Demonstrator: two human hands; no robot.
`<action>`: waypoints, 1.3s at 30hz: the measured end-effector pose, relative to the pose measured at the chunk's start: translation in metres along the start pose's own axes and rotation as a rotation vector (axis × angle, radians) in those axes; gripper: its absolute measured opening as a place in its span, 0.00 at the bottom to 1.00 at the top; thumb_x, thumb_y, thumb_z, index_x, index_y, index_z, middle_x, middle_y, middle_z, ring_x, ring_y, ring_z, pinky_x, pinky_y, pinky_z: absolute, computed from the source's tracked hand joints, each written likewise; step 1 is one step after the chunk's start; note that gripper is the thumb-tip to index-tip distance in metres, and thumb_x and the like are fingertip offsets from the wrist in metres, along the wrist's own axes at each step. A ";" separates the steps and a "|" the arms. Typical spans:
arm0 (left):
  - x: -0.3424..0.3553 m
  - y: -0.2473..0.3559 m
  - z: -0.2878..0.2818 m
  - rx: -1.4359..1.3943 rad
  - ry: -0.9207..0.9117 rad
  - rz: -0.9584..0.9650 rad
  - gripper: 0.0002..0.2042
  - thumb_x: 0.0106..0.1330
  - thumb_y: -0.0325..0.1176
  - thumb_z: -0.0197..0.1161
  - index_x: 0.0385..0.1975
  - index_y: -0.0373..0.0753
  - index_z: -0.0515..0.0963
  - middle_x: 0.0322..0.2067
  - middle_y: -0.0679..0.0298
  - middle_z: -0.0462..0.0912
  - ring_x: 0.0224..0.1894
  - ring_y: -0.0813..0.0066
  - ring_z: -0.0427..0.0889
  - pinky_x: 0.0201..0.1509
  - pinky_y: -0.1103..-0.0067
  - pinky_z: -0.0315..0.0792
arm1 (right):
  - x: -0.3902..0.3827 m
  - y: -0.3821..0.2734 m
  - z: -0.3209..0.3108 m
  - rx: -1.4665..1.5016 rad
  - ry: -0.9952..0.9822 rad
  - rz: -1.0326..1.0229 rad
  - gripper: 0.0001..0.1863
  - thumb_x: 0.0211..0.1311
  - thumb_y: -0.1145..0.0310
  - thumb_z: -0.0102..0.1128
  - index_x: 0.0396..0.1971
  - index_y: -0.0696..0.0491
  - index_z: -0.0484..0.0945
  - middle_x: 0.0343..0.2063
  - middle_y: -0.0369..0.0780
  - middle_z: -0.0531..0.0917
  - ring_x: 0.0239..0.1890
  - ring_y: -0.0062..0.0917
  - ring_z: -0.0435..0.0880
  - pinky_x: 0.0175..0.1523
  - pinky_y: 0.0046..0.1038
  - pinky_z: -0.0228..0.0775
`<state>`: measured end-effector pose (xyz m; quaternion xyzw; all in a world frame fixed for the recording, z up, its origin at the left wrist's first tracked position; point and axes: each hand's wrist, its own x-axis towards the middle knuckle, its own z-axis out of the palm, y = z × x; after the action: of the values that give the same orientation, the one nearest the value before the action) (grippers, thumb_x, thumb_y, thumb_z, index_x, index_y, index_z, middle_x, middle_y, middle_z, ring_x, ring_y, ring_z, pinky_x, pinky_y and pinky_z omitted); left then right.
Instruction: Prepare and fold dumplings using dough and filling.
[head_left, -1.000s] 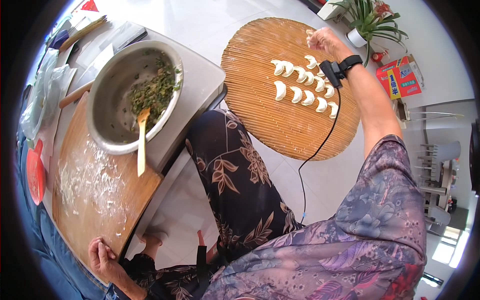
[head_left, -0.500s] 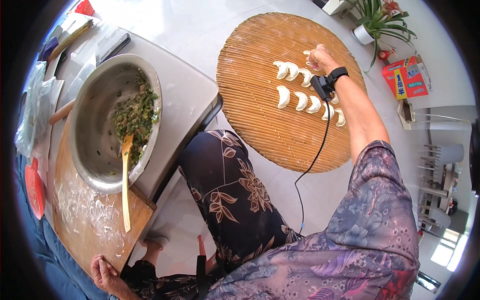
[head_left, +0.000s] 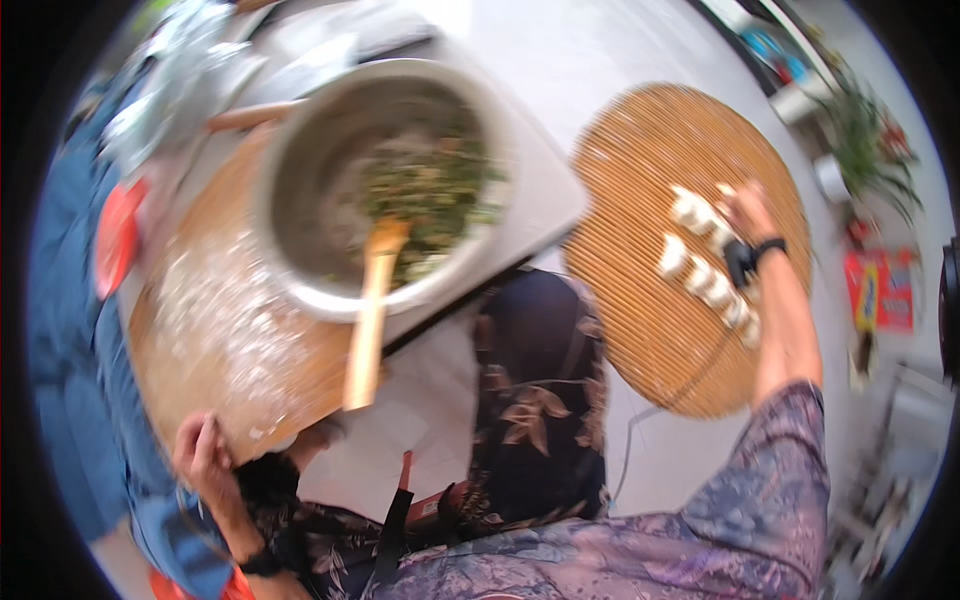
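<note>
Bright scene; pale glare on floor (head_left: 545, 60); motion blur smears dumplings (head_left: 675, 256), plant (head_left: 862, 150); edges bent, corners black.

At the far right, 1 green plant (head_left: 868, 150) stands in a white pot (head_left: 831, 181), with 1 red-and-yellow box (head_left: 893, 295) nearer, while at the far left plastic bags (head_left: 180, 105) lie beside blue cloth (head_left: 65, 290).

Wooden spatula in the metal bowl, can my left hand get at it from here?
Probably yes: the wooden spatula juts out of the metal bowl, and nothing seems to stand between it and your left hand by the floured board.
</note>
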<state>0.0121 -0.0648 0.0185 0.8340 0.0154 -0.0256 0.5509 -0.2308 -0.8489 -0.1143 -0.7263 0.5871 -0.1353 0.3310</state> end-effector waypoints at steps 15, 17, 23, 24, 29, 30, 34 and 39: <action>-0.012 0.020 -0.004 -0.279 -0.098 -0.058 0.03 0.60 0.23 0.58 0.30 0.31 0.77 0.24 0.63 0.78 0.18 0.84 0.72 0.21 0.89 0.66 | 0.008 -0.004 -0.027 -0.109 0.060 -0.070 0.08 0.44 0.75 0.49 0.25 0.65 0.71 0.23 0.45 0.75 0.17 0.32 0.75 0.15 0.32 0.65; -0.013 0.025 -0.011 -0.292 -0.094 -0.020 0.03 0.59 0.23 0.58 0.30 0.31 0.78 0.27 0.62 0.79 0.21 0.82 0.75 0.24 0.87 0.69 | -0.010 -0.025 -0.038 0.039 -0.011 -0.130 0.11 0.48 0.70 0.52 0.30 0.62 0.70 0.25 0.42 0.73 0.20 0.29 0.75 0.20 0.29 0.67; -0.003 0.049 -0.018 -0.282 -0.157 0.141 0.03 0.59 0.23 0.58 0.29 0.30 0.78 0.30 0.60 0.80 0.23 0.80 0.76 0.25 0.86 0.70 | -0.108 -0.136 -0.063 0.303 -0.174 -0.376 0.19 0.57 0.58 0.60 0.41 0.57 0.71 0.27 0.35 0.71 0.26 0.21 0.75 0.32 0.21 0.70; -0.001 0.055 -0.017 -0.280 -0.174 0.155 0.03 0.59 0.22 0.58 0.29 0.30 0.78 0.30 0.59 0.80 0.23 0.80 0.76 0.25 0.86 0.70 | -0.130 -0.155 -0.058 0.358 -0.258 -0.399 0.20 0.58 0.58 0.60 0.41 0.58 0.71 0.28 0.35 0.72 0.27 0.20 0.75 0.33 0.21 0.71; -0.008 0.060 -0.024 -0.272 -0.194 0.188 0.03 0.58 0.22 0.58 0.28 0.29 0.77 0.31 0.58 0.79 0.23 0.79 0.76 0.24 0.85 0.69 | -0.259 -0.251 -0.017 0.434 -0.827 -0.458 0.19 0.60 0.60 0.60 0.43 0.60 0.73 0.34 0.42 0.81 0.33 0.23 0.82 0.39 0.22 0.77; -0.011 0.062 -0.024 -0.274 -0.202 0.195 0.03 0.58 0.22 0.58 0.28 0.29 0.77 0.31 0.58 0.79 0.23 0.79 0.76 0.24 0.85 0.69 | -0.273 -0.254 -0.008 0.435 -0.922 -0.445 0.19 0.60 0.61 0.60 0.43 0.60 0.73 0.35 0.43 0.82 0.34 0.24 0.83 0.39 0.23 0.78; -0.015 0.063 -0.017 -0.308 -0.251 0.237 0.03 0.58 0.21 0.58 0.28 0.29 0.77 0.31 0.57 0.78 0.23 0.79 0.76 0.23 0.85 0.69 | -0.320 -0.261 0.028 0.547 -1.163 -0.261 0.19 0.62 0.63 0.58 0.41 0.66 0.73 0.36 0.49 0.82 0.36 0.31 0.84 0.41 0.28 0.80; -0.019 0.068 -0.023 -0.286 -0.277 0.253 0.02 0.58 0.21 0.58 0.27 0.29 0.77 0.31 0.57 0.78 0.23 0.79 0.75 0.23 0.85 0.69 | -0.341 -0.252 0.062 0.773 -1.165 -0.084 0.14 0.68 0.73 0.44 0.45 0.70 0.67 0.43 0.55 0.78 0.43 0.39 0.82 0.48 0.36 0.80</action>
<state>-0.0024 -0.0699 0.0911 0.7313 -0.1616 -0.0683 0.6592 -0.0953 -0.4842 0.0664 -0.5329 0.1955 0.0642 0.8208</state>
